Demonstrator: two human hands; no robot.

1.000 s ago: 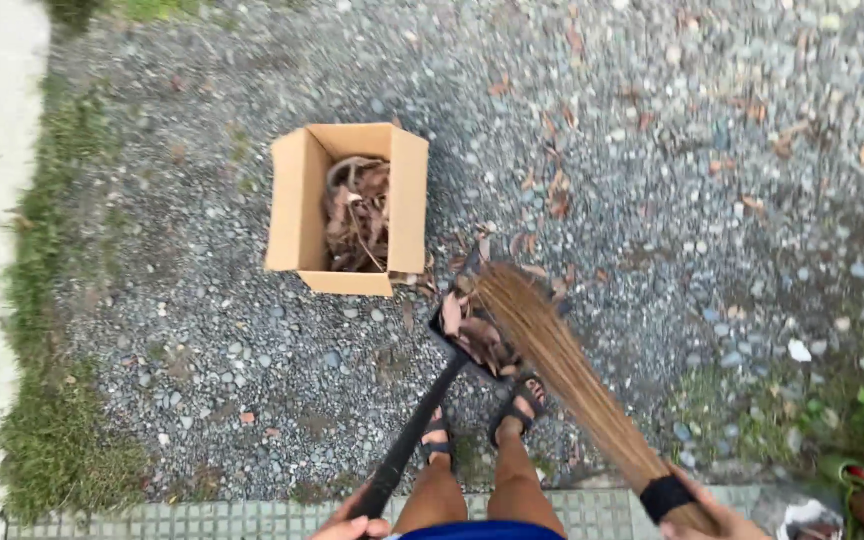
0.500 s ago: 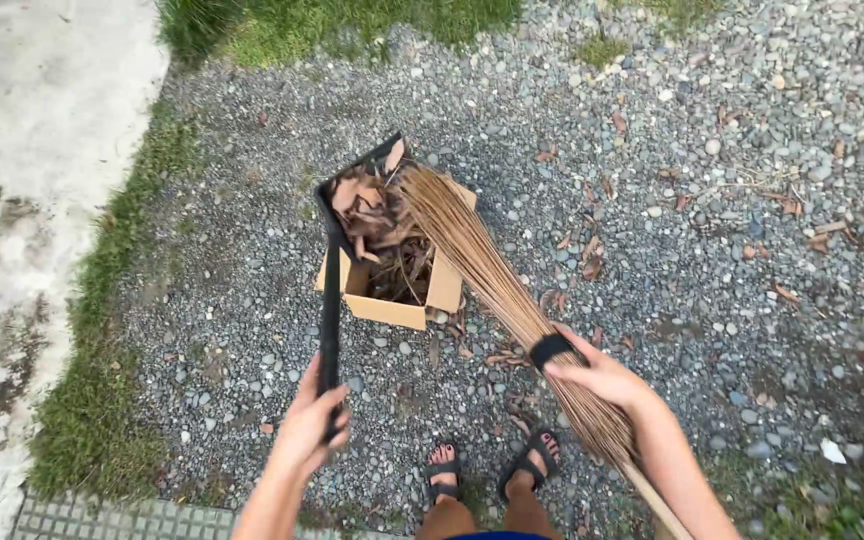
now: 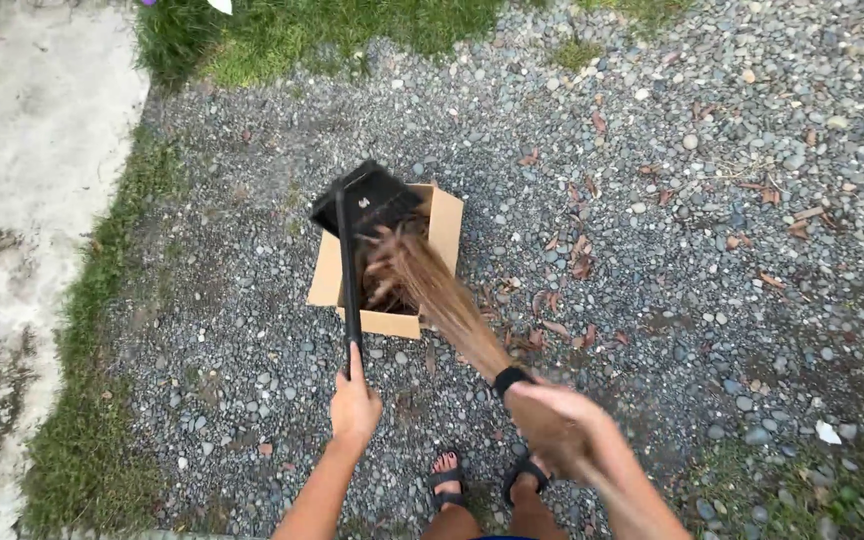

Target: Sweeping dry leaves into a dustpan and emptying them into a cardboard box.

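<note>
My left hand (image 3: pixel 354 408) grips the long black handle of a black dustpan (image 3: pixel 366 200), which is tipped over a brown cardboard box (image 3: pixel 445 222) on the gravel. My right hand (image 3: pixel 553 412), blurred by motion, holds a straw broom (image 3: pixel 430 288) near its black band. The bristle tips reach into the box, where dry brown leaves are falling. Much of the box's inside is hidden by the pan and the bristles. My feet in black sandals (image 3: pixel 479 478) stand just behind the box.
Grey gravel (image 3: pixel 702 300) with scattered dry leaves (image 3: pixel 580 255) spreads to the right. A grass strip (image 3: pixel 102 300) and a pale concrete surface (image 3: pixel 12 200) run along the left. More grass (image 3: pixel 312 30) lies beyond the box.
The dustpan has tipped over so its underside faces up, and leaves drop into the box. The broom has swung down and back toward me; my right hand has pulled nearer.
</note>
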